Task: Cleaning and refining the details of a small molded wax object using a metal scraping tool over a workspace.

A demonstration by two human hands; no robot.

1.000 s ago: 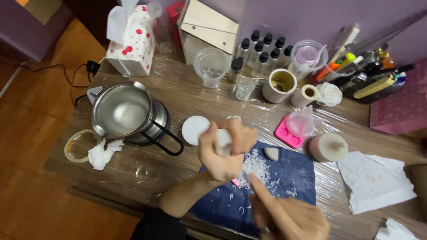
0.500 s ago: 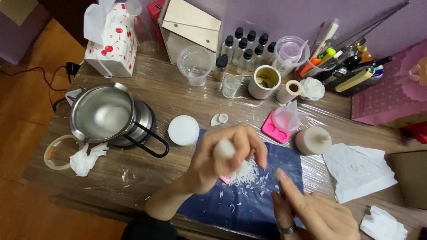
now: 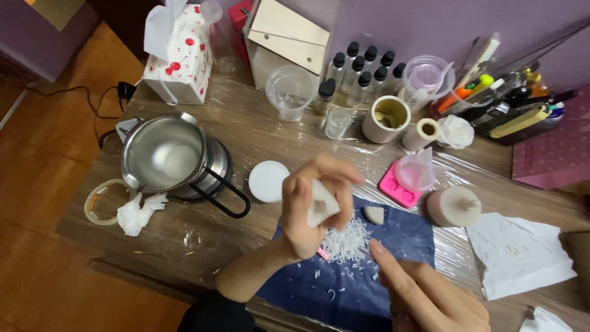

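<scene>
My left hand [image 3: 310, 206] is raised over a dark blue mat [image 3: 381, 270] and grips a small white wax piece [image 3: 321, 204] between thumb and fingers. Below it lies a heap of white wax shavings [image 3: 347, 241], with a pink stick tip [image 3: 323, 253] poking out beside my wrist. My right hand [image 3: 424, 295] sits at the mat's near right edge, index finger stretched toward the shavings; whether it pinches a thin tool is unclear. A small white wax chunk [image 3: 373, 214] rests on the mat just right of my left hand.
A steel pot [image 3: 166, 157] with white wax stands left, a white lid [image 3: 268, 181] beside it. A pink mould [image 3: 398, 188], a white candle [image 3: 453, 206], a cup [image 3: 386, 120], dropper bottles [image 3: 362, 71], a tissue box [image 3: 178, 55] and a tape roll [image 3: 101, 201] surround the mat.
The view has shifted slightly. My left hand turned the wax piece, showing its flat face, and my right hand drew nearer the shavings.
</scene>
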